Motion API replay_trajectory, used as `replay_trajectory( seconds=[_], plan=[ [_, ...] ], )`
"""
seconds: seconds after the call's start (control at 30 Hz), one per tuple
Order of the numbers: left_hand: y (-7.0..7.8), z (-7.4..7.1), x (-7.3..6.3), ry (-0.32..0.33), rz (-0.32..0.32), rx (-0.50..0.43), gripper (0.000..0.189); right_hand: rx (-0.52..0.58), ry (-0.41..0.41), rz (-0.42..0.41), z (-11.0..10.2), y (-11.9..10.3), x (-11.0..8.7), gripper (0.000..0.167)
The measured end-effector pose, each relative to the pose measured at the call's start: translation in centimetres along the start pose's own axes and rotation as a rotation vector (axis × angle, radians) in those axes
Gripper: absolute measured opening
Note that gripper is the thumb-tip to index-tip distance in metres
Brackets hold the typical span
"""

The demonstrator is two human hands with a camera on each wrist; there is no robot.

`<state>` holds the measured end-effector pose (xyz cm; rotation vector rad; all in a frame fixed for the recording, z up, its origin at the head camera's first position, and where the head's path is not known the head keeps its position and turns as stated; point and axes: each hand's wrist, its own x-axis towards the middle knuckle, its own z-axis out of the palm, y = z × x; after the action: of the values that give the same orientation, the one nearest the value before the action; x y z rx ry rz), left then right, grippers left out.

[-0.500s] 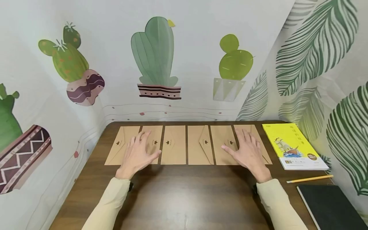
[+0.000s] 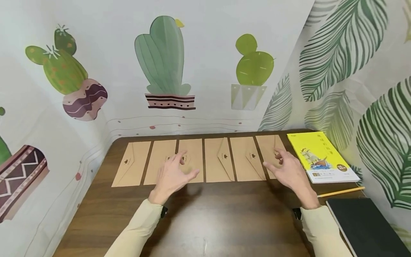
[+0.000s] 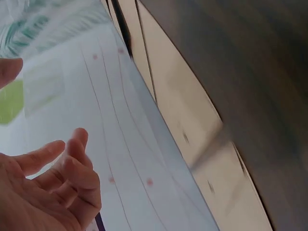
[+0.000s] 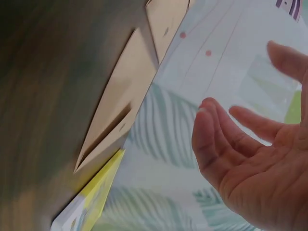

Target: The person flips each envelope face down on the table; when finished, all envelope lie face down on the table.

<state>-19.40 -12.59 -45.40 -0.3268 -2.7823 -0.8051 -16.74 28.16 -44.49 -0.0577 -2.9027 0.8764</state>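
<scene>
Several brown kraft envelopes (image 2: 213,153) lie side by side in a row along the back of the table, each with a small dark crown mark. My left hand (image 2: 168,178) hovers over the second and third from the left, thumb apart and fingers loosely bent. Over the rightmost envelope (image 2: 265,145) is my right hand (image 2: 293,175), its fingers also loosely curved. Nothing is between the fingers of either hand. Both wrist views show the left hand (image 3: 57,187) and right hand (image 4: 255,159) raised off the envelopes.
Right of the row lies a yellow book (image 2: 316,148) with a ship on its cover. A yellow pencil (image 2: 341,192) and a black notebook (image 2: 366,225) are nearer the front right. Behind the brown table (image 2: 205,221) hangs a cactus-and-leaf printed backdrop (image 2: 215,64).
Both hands have moved to the right across the row, and the right hand's fingers are more bent. The head view has shifted slightly. The envelopes lie as before.
</scene>
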Motion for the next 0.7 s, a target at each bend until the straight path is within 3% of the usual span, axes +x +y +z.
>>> replay_trajectory(
  seconds=[0.2, 0.43, 0.7],
  plan=[
    [3.6, 2.5, 0.6, -0.102, 0.003, -0.025, 0.085, 0.035, -0.019, 0.047, -1.1, 2.7, -0.8, 0.081],
    [7.9, 5.7, 1.2, -0.182, 0.103, 0.029, 0.078, 0.011, -0.041, 0.122, -1.9, 5.5, -1.6, 0.067],
    [13.3, 9.1, 1.7, -0.287, 0.17, 0.067, 0.075, -0.011, -0.038, 0.178, -1.8, 7.5, -1.6, 0.055]
  ],
)
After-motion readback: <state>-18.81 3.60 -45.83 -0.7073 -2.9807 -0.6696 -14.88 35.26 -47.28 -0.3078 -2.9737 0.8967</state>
